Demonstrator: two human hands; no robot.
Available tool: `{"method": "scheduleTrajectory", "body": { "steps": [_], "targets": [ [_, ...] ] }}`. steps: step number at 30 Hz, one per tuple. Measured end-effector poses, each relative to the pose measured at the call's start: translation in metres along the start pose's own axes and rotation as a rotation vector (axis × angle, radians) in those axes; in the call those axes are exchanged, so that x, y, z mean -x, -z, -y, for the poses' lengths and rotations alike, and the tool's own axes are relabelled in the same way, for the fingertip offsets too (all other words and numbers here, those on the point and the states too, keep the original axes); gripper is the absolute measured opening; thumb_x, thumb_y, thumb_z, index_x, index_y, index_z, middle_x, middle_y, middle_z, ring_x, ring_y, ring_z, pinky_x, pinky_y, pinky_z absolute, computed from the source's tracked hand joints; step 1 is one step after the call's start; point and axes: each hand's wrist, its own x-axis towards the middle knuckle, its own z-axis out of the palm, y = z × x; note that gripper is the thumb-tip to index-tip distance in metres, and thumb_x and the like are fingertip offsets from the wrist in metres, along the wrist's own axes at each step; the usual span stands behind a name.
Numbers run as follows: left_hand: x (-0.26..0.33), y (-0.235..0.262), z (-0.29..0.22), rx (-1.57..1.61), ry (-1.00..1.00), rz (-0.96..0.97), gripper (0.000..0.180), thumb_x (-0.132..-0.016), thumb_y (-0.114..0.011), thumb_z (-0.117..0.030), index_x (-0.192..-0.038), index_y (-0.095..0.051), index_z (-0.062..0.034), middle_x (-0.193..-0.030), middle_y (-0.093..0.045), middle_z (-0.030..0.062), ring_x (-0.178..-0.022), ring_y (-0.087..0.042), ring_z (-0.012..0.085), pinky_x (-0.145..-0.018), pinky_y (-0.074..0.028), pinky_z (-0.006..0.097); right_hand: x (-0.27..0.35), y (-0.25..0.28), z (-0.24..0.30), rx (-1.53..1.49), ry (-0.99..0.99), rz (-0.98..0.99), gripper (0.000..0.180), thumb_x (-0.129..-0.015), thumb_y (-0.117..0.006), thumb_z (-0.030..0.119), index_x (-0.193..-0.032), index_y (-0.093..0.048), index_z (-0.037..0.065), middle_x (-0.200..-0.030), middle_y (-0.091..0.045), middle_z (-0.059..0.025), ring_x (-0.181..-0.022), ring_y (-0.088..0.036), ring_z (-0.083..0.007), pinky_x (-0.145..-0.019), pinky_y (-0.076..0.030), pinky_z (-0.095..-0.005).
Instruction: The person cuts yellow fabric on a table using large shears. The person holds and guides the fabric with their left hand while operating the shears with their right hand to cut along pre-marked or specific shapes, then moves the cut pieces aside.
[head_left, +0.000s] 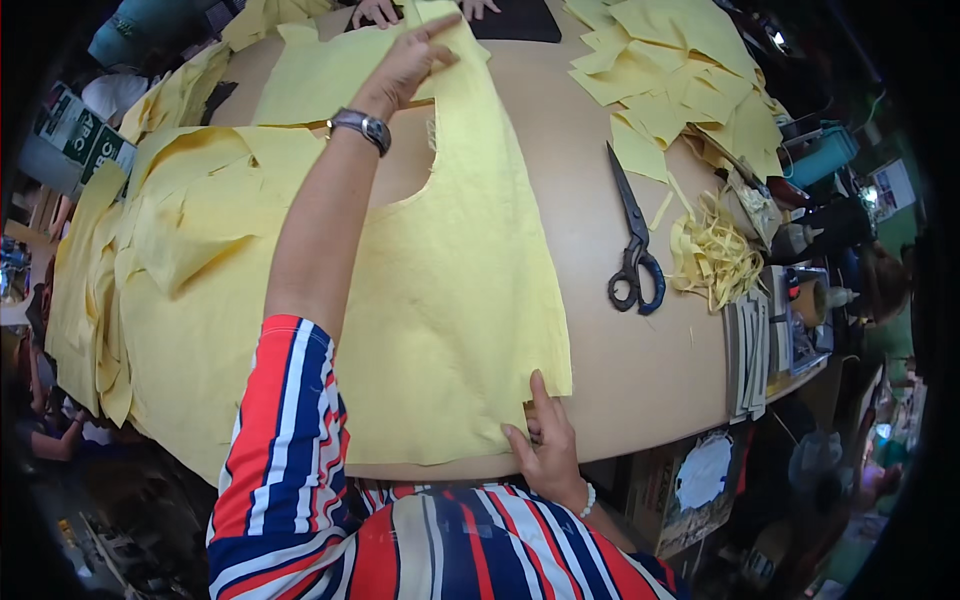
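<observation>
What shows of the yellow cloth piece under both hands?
The yellow cloth piece looks thin, spread nearly flat, faintly creased, on the tan table. One edge curves inward, partly frayed; the near right corner is notched. The left hand lies over its narrow far part; the right hand touches the notched corner.

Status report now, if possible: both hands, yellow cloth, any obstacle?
Left hand on far end of yellow cloth, right hand at near right corner. Cloth mostly flat. Scissors to the right, clear of it; another person's hands beyond.
</observation>
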Motion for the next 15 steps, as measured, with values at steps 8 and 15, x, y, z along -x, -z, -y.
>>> {"method": "scheduleTrajectory", "body": {
  "steps": [8,15],
  "targets": [
    [-0.019,-0.01,0.08,-0.679,-0.027,0.02,0.063,-0.073,-0.053,0.002,-0.133,-0.039,-0.0095,-0.129,-0.045,0.0161,-0.118,-0.044,0.0249,-0.101,-0.033,0.034,0.012,0.015,-0.003,-0.122,-0.183,0.024,0.063,-0.074,-0.07,0.01,-0.128,-0.041,-0.004,-0.073,-0.058,-0.0113,-0.052,-0.054,-0.0146,-0.05,-0.045,-0.0255],
    [0.03,-0.068,0.047,-1.541,-0.245,-0.091,0.053,-0.077,-0.059,-0.008,-0.127,-0.043,-0.0082,-0.139,-0.029,0.0184,-0.126,-0.03,0.0358,-0.099,-0.033,0.049,-0.05,0.091,-0.004,0.424,-0.023,-0.363,0.022,-0.075,-0.064,0.006,-0.096,-0.06,-0.002,-0.072,-0.06,-0.0132,-0.063,-0.06,-0.0236,-0.058,-0.047,-0.0319]
  ]
}}
